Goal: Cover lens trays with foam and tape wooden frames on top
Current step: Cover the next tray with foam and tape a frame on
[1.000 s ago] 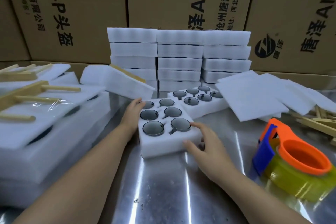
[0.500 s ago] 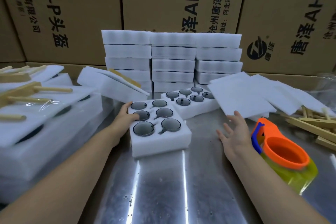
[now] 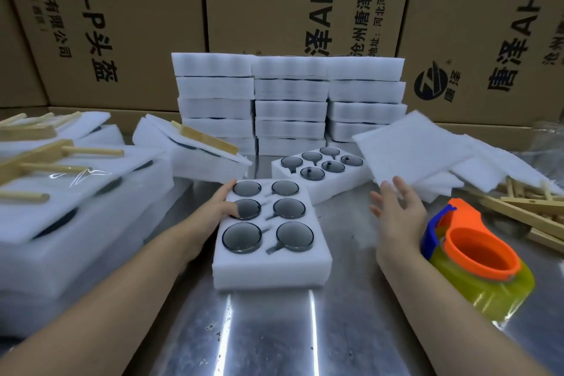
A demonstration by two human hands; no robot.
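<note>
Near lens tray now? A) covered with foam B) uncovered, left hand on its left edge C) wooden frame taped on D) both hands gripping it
B: the near tray shows six bare lenses, the left hand rests on its left edge, and the right hand hovers open, clear of it.

Two forearms are seen uncovered, with bare skin from the near edge of the view up to the wrists: the left forearm (image 3: pixel 122 278) at the near left, the right forearm (image 3: pixel 442 299) at the near right. The left hand (image 3: pixel 224 203) and right hand (image 3: pixel 396 210) are likewise bare, the right fingertips (image 3: pixel 398 185) being slightly blurred.
</note>
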